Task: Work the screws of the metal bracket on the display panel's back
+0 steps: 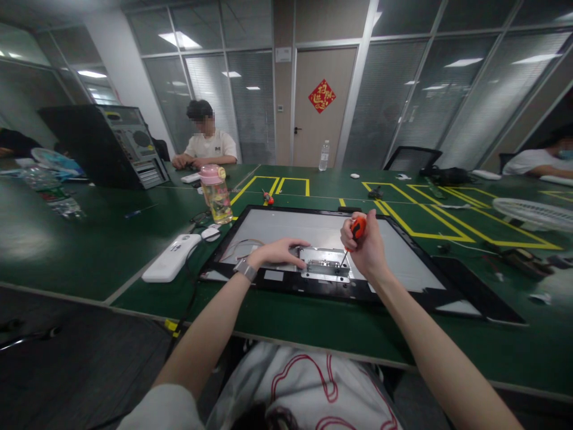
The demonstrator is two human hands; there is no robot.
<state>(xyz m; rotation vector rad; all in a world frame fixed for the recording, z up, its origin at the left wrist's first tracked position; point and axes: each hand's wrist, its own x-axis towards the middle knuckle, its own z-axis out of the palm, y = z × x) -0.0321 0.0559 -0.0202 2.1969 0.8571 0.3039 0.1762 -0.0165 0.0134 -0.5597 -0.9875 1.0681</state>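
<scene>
A large flat screen panel with a black frame lies on the green table in front of me. Fixed near its front edge is a silver metal bracket with a hinge-like bar. My right hand is wrapped around the orange and black handle of a screwdriver. The screwdriver tilts, its thin shaft pointing down to the right part of the bracket; whether the tip sits in a screw is too small to tell. My left hand rests at the bracket's left edge, thumb and fingers apart.
Left of the panel are a white power bank with a cable and a pink-lidded drink bottle. A red-handled tool lies behind the panel. A computer tower stands at the far left. A person sits across the table.
</scene>
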